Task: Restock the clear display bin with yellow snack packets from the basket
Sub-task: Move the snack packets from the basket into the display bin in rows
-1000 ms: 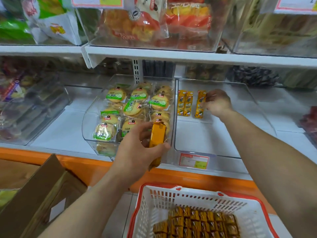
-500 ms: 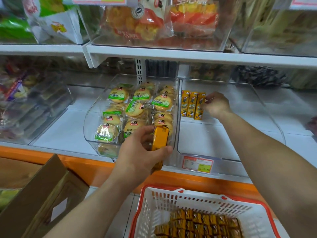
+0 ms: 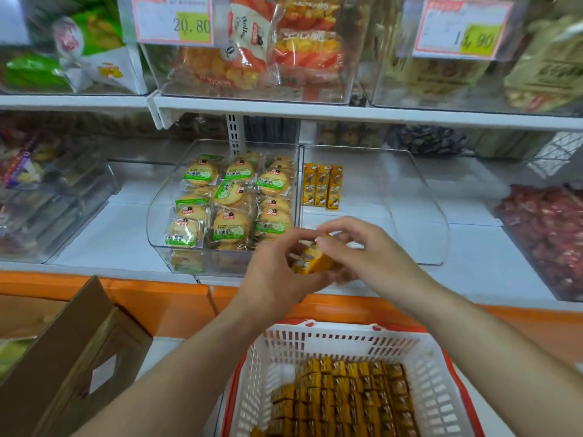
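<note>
fingers of the left grip (image 3: 277, 275) curl round a yellow packet (image 3: 314, 263) from below, while the right grip (image 3: 369, 250) pinches its upper end between thumb and fingertips; whether one packet or a small stack sits there cannot be told. both meet just in front of the clear display bin (image 3: 438, 247), near its low front lip and above the basket (image 3: 340, 339). the step in hand looks like a pass from left to right. it would go best if the right grip takes one packet cleanly by its end and the left lets go only once that pinch is firm. at the bin's back left corner the row of three packets (image 3: 321, 187) stands upright, just beside the wall next to the biscuit bin (image 3: 227, 200); the next one should stand touching them, face forward. with many more packets (image 3: 344, 398) in the basket, the restock seems barely begun.
</note>
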`<act>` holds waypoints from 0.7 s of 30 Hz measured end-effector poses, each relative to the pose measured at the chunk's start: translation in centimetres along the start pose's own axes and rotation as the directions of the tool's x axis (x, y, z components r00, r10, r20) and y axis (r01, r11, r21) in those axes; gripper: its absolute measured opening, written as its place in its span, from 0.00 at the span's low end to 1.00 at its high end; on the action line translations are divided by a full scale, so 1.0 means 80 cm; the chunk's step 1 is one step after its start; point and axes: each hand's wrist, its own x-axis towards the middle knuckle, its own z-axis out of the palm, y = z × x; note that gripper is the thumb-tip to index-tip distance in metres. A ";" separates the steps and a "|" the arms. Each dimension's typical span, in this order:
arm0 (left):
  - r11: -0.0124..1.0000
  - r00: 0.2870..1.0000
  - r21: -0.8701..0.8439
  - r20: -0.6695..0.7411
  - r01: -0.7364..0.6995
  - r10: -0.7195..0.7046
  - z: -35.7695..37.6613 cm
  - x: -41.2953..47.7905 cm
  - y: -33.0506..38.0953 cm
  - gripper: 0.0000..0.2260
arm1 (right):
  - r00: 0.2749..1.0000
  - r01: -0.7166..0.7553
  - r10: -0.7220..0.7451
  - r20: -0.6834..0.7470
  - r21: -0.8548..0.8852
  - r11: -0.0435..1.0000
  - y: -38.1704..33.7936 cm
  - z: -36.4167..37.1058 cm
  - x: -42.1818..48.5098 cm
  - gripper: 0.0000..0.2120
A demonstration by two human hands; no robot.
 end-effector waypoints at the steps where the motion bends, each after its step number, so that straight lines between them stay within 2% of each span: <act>1: 1.000 1.000 0.009 0.015 -0.009 0.009 0.005 -0.004 0.003 0.21 | 1.000 0.000 0.000 -0.015 -0.005 1.000 0.005 0.001 -0.009 0.07; 3: 1.000 0.999 0.006 0.039 0.022 -0.022 0.015 -0.009 0.008 0.20 | 0.999 -0.013 0.015 -0.032 0.050 0.999 0.015 -0.002 -0.022 0.09; 7: 0.995 0.995 -0.051 0.053 0.089 -0.086 0.015 -0.011 0.011 0.18 | 0.994 -0.035 0.065 -0.085 0.315 0.948 0.029 -0.023 -0.030 0.10; 9: 0.989 0.994 -0.107 0.035 0.105 -0.102 0.010 -0.012 0.013 0.17 | 0.990 -0.039 0.087 -0.113 0.374 0.927 0.033 -0.030 -0.032 0.09; 11: 0.969 0.991 -0.209 0.016 0.131 -0.130 0.009 -0.011 0.017 0.18 | 0.991 -0.041 0.077 -0.110 0.302 0.952 0.035 -0.035 -0.034 0.07; 15: 0.877 0.977 -0.436 0.014 0.199 -0.215 0.015 -0.006 0.022 0.19 | 0.998 -0.058 0.057 0.034 0.040 0.998 0.035 -0.034 -0.041 0.08; 17: 0.888 0.980 -0.420 0.019 0.186 -0.197 0.019 -0.006 0.024 0.17 | 1.000 -0.017 0.017 0.004 -0.040 0.999 0.035 -0.028 -0.043 0.07; 19: 0.909 0.985 -0.381 0.013 0.167 -0.175 0.023 -0.006 0.025 0.15 | 0.995 0.041 -0.044 -0.090 -0.035 0.999 0.033 -0.026 -0.040 0.03; 21: 0.917 0.988 -0.371 0.000 0.143 -0.154 0.027 -0.004 0.027 0.14 | 0.990 0.061 -0.060 -0.128 0.006 0.998 0.033 -0.029 -0.037 0.11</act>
